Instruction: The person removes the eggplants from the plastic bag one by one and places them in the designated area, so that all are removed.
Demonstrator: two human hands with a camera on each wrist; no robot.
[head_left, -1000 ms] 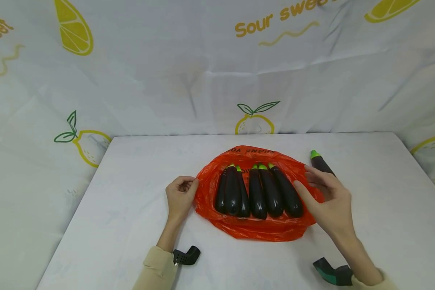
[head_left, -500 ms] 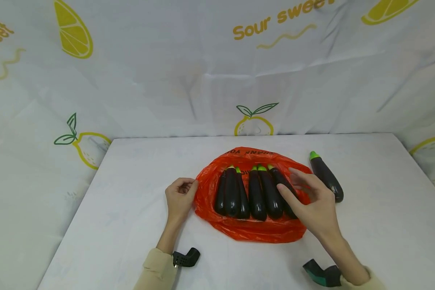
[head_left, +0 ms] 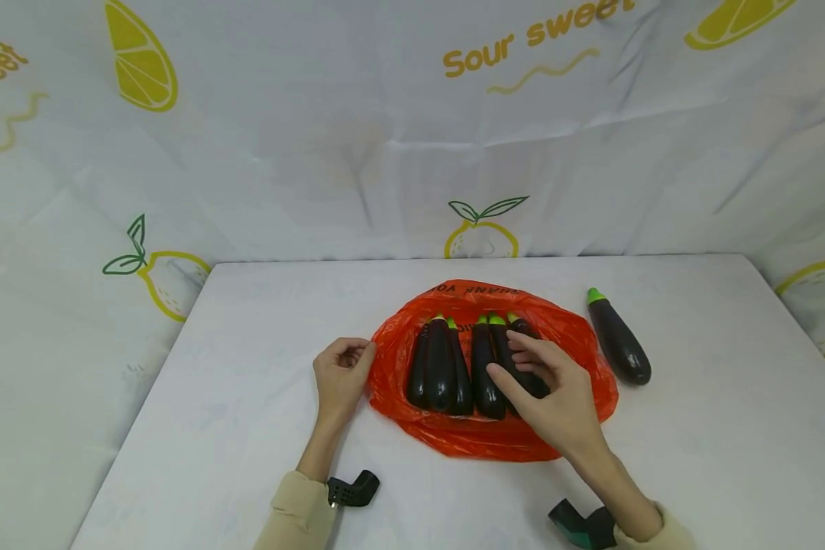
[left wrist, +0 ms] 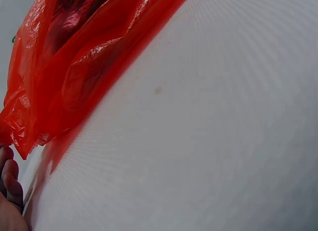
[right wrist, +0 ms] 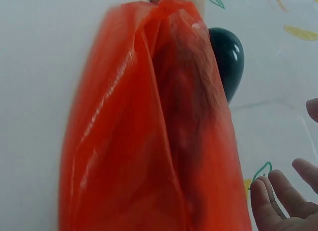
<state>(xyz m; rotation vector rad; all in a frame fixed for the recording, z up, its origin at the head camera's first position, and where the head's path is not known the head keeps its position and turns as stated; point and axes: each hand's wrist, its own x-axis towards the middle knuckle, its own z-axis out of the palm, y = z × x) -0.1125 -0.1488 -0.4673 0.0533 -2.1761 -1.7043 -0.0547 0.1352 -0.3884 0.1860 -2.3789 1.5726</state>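
Note:
A red plastic bag [head_left: 419, 424] lies spread open on the table with several dark eggplants [head_left: 441, 367] side by side in it, their green stem ends at the far side. My left hand [head_left: 340, 376] pinches the bag's left edge between thumb and curled fingers; in the left wrist view its fingers [left wrist: 12, 176] show at the lower left below the bag. Over the right-hand eggplants hovers my right hand [head_left: 557, 397], thumb and fingers apart, holding nothing. It partly hides the eggplants beneath it. In the right wrist view its fingers [right wrist: 283, 196] are spread.
One loose eggplant [head_left: 620, 342] lies on the white table [head_left: 247, 344] to the right of the bag. A white cloth [head_left: 282, 153] with lemon prints hangs behind the table. Each wrist carries a black camera mount.
My right hand has moved left from the bag's right edge to above the eggplants, uncovering the loose eggplant on the right. My left hand has stayed at the bag's left edge.

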